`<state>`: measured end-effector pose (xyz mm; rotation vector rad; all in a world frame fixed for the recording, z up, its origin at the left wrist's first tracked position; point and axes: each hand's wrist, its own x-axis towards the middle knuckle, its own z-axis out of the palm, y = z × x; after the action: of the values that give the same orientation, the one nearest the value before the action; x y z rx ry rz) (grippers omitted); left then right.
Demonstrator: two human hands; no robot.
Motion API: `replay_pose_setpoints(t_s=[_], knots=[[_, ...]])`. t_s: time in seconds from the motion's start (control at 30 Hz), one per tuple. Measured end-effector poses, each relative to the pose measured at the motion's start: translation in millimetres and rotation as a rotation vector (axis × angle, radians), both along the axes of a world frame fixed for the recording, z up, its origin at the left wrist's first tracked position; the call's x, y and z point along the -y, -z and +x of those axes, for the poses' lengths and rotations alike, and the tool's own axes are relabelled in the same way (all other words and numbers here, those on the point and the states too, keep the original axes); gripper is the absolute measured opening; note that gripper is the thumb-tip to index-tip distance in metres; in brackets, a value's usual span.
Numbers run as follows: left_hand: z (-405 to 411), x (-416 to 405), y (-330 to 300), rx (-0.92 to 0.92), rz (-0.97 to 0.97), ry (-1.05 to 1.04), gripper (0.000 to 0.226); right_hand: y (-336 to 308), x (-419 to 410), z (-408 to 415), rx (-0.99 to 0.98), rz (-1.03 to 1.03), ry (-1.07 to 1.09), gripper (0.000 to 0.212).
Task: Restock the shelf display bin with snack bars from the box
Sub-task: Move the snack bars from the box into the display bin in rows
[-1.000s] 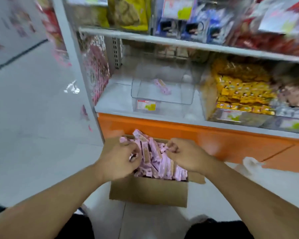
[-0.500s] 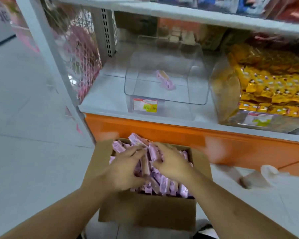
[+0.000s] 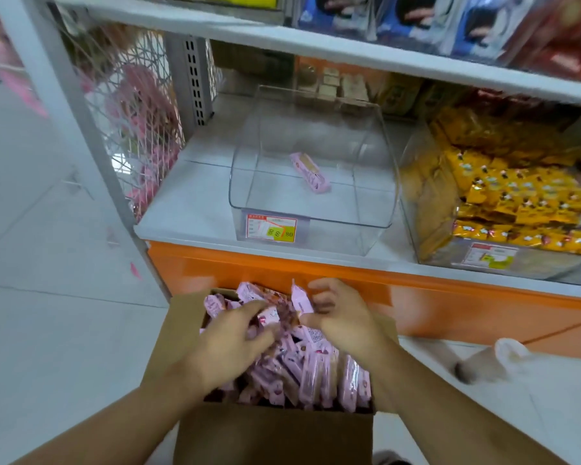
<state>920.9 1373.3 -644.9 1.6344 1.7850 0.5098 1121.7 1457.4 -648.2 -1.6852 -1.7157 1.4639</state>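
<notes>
A brown cardboard box (image 3: pixel 269 434) stands on the floor below the shelf, full of pink-wrapped snack bars (image 3: pixel 319 374). Both my hands are in the far end of the box. My left hand (image 3: pixel 228 344) curls its fingers around several bars. My right hand (image 3: pixel 342 317) pinches one upright pink bar (image 3: pixel 301 298) between thumb and fingers. On the shelf above sits a clear plastic display bin (image 3: pixel 311 209) with a price label on its front. A single pink bar (image 3: pixel 311 172) lies inside it.
A second clear bin (image 3: pixel 433 203) of yellow-wrapped snacks stands right of the display bin. An orange panel (image 3: pixel 450 307) runs under the shelf edge. A wire mesh side with pink packets (image 3: pixel 141 135) is at the left. A crumpled white bag (image 3: pixel 503 360) lies on the floor at right.
The view has moved closer to the shelf and bin. My hands shifted toward the far end of the box, and the right hand now lifts one bar upright.
</notes>
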Motion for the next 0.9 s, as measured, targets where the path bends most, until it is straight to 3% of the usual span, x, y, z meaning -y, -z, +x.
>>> replay_pose_setpoints(t_s=[0.07,0.13,0.33,0.47,0.53,0.67,0.8,0.9], knots=[[-3.3,2.5,-25.2,-0.008,0.004,-0.054,0.013,-30.2,2.9,9.9,-0.085,-0.033,0.013,0.048],[-8.6,6.1,-52.7,0.045,-0.039,-0.064,0.018,-63.0,8.1,18.9,-0.209,-0.062,0.011,0.046],[-9.0,25.5,-151.0,0.525,-0.027,-0.069,0.029,-158.1,38.4,30.9,-0.556,-0.096,0.028,0.023],[-11.3,34.7,-185.9,0.732,-0.049,-0.089,0.040,-193.0,63.1,27.5,-0.754,-0.128,-0.033,0.038],[-12.4,37.0,-190.3,0.848,-0.075,-0.142,0.042,-196.1,70.1,23.0,-0.761,-0.099,-0.048,0.045],[-11.7,34.1,-193.0,0.955,-0.090,-0.203,0.022,-196.2,73.5,10.4,-0.651,0.026,-0.033,0.033],[-11.3,28.1,-191.3,0.960,-0.095,-0.208,0.034,-192.5,70.2,0.3,-0.579,0.128,0.030,0.029],[-7.8,27.7,-193.6,0.908,-0.077,-0.182,0.025,-190.7,71.1,-6.4,-0.485,0.191,0.008,0.024]])
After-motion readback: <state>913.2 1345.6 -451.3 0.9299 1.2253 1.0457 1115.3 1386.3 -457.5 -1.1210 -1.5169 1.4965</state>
